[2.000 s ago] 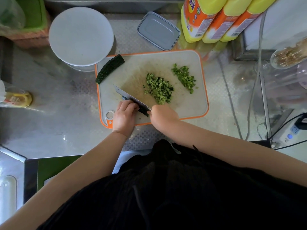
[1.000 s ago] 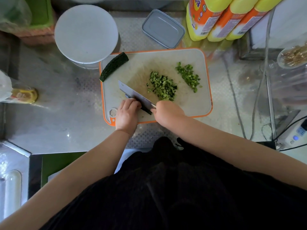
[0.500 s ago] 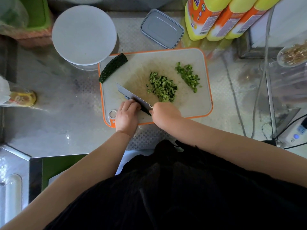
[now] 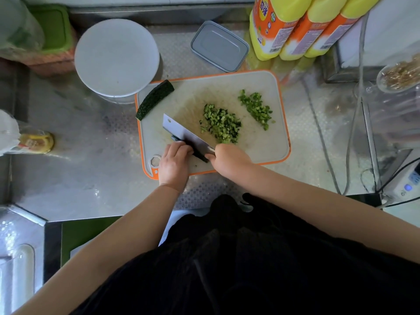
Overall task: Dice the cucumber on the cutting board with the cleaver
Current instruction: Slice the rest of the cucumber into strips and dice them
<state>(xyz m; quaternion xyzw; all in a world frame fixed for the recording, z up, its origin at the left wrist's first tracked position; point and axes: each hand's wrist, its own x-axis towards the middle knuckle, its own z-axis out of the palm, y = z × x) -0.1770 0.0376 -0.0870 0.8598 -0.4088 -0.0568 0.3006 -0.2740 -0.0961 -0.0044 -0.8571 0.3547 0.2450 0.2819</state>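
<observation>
Cleaver (image 4: 181, 133) barely shifted in two seconds: right hand (image 4: 229, 161) grips its handle, left hand (image 4: 173, 162) pins cucumber (image 4: 176, 138), mostly hidden; dicing continues.

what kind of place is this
Most likely a kitchen prep area: a steel counter holds an orange-rimmed cutting board with diced cucumber, a cleaver is in use, and yellow bottles stand behind.

right hand (image 4: 229, 161) grips the cleaver (image 4: 185, 136) on the cutting board (image 4: 268, 142); left hand (image 4: 173, 162) holds cucumber beside the blade.
</observation>
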